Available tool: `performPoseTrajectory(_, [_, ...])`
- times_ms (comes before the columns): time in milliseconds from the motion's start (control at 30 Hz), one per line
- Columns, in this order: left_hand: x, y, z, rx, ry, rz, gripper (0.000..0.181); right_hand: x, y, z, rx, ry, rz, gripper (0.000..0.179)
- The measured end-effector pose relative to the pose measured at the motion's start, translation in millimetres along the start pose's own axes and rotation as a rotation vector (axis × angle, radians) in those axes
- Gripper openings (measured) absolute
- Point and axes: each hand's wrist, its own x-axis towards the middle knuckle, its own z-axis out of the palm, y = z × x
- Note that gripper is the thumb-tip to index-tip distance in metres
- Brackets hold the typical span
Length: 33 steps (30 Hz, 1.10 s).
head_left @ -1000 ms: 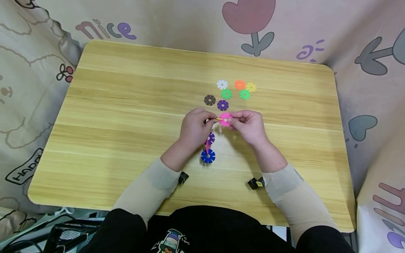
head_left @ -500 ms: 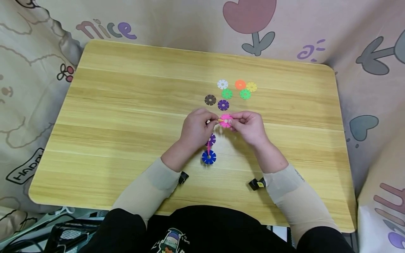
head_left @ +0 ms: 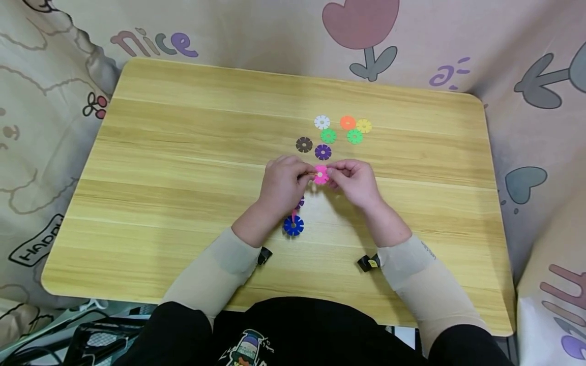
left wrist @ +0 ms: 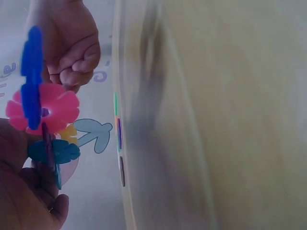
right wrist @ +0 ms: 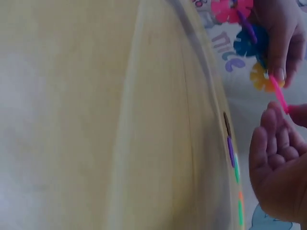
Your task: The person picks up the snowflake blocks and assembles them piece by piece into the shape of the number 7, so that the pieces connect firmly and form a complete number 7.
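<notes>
My left hand [head_left: 285,182] pinches a chain of notched plastic discs near its yellow disc [right wrist: 261,79]. Hanging from that hand are a teal disc [right wrist: 249,42], a purple one [head_left: 300,202], a pink one [left wrist: 64,106] and a blue disc [head_left: 293,225] at the free end. Between thumb and fingertips, my right hand [head_left: 354,180] pinches another pink disc [head_left: 321,175]. In the right wrist view this pink disc [right wrist: 279,93] is edge-on and meets the yellow disc's rim. Fingers partly hide the joint, so how deep the slots sit is unclear.
Beyond the hands, loose discs lie flat on the wooden table [head_left: 183,152]: white [head_left: 322,122], orange [head_left: 347,123], yellow [head_left: 363,126], two green ones [head_left: 327,135], brown [head_left: 304,145] and purple [head_left: 322,152]. A patterned curtain [head_left: 256,35] surrounds the table.
The right hand and its pink disc have shifted slightly left, toward the left hand. The hanging chain has swung left, and its purple disc is more hidden behind the left hand.
</notes>
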Motion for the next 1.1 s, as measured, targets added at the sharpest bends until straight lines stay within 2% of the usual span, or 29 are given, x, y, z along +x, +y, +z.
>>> performPoseTrajectory(200, [-0.3,-1.9,-2.2,0.009,-0.003,-0.025,0.011,16.7,6,-11,-0.281,0.057,-0.021,0.018])
performPoseTrajectory(333, [-0.5,-3.3,-2.0,0.015,0.004,-0.037,0.012,26.0,6,-12,-0.418,0.064,-0.024,0.026])
performPoseTrajectory(667, [-2.0,-5.2,-3.1,0.017,0.012,-0.037,0.011,44.1,0,-7,-0.726,-0.007,-0.001,0.052])
performPoseTrajectory(867, [-3.0,-6.0,-3.6,0.019,0.008,-0.032,0.011,51.5,-2,0,-0.838,-0.051,0.017,0.062])
performPoseTrajectory(1100, [-3.4,-7.0,-3.2,0.029,0.000,-0.035,0.011,56.9,-5,9,-0.906,-0.054,0.025,0.063])
